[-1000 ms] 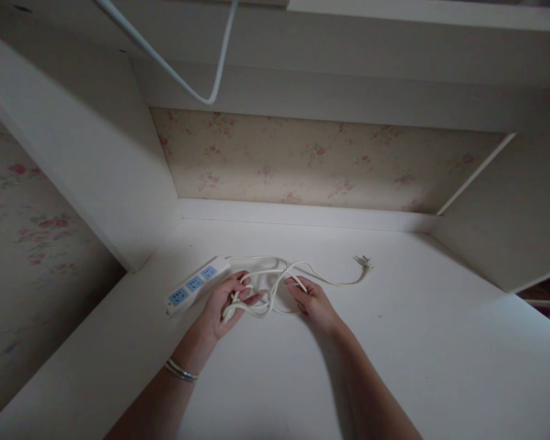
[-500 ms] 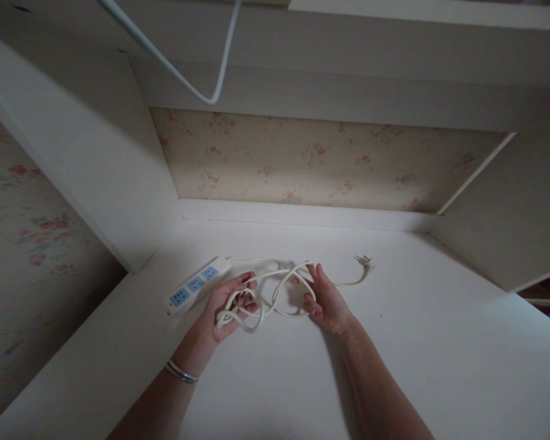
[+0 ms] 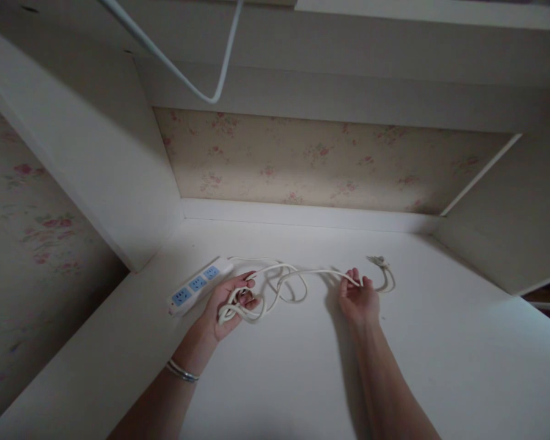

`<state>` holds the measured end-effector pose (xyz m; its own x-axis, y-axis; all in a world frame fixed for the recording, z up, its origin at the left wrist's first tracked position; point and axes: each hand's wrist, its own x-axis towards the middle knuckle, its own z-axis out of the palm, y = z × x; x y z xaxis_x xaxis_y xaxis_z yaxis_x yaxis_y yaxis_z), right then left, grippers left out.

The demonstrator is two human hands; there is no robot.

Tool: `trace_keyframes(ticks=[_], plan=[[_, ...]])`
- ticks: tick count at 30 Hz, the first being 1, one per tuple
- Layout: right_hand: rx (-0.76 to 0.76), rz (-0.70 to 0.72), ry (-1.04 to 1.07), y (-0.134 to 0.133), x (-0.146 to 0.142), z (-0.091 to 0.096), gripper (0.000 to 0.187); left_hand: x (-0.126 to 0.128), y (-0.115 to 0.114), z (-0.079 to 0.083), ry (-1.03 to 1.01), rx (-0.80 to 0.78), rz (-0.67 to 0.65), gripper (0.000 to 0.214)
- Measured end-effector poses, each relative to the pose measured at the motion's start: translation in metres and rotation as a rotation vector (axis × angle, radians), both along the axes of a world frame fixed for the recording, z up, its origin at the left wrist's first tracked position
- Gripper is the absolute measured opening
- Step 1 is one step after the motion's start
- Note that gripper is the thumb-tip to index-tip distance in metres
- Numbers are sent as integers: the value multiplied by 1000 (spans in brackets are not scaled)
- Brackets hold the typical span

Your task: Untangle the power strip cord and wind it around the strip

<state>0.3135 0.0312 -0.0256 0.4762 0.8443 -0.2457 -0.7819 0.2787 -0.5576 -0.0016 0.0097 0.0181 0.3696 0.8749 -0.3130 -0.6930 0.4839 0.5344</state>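
Rightward from the power strip [image 3: 197, 284] the right hand [image 3: 360, 300] has slid, seemingly pinching the limp, light cord [image 3: 297, 273] near its plug [image 3: 379, 261], a sensible hold, while the left hand [image 3: 227, 304] curls around slack coils beside the strip.

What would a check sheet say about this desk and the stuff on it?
Surface: white desk, smooth, dimly lit.
Job's things: power strip with blue sockets lies flat at the left; its cord runs right to the plug.
Clutter: nothing seen.
Grippers: left hand closed on bunched cord loops; right hand pinches the cord near the plug.
Cables: cord loops loosely between the hands; a white wire hangs above.
Surroundings: floral wallpaper behind, white side panel at the left.
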Motion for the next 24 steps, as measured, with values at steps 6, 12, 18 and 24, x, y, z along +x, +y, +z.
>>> trace_keyframes(ticks=[6, 12, 18, 24], plan=[[96, 23, -330, -9, -42, 23, 21, 7, -4, -1, 90, -1, 1, 22], [193, 285, -454, -25, -74, 37, 23, 8, -4, -3, 59, 42, 4, 28], [205, 457, -463, -30, -82, 37, 22, 10, -5, -5, 90, 51, 0, 21], [195, 851, -585, -33, -110, 17, 29, 18, -8, -4, 100, 72, -99, 22]])
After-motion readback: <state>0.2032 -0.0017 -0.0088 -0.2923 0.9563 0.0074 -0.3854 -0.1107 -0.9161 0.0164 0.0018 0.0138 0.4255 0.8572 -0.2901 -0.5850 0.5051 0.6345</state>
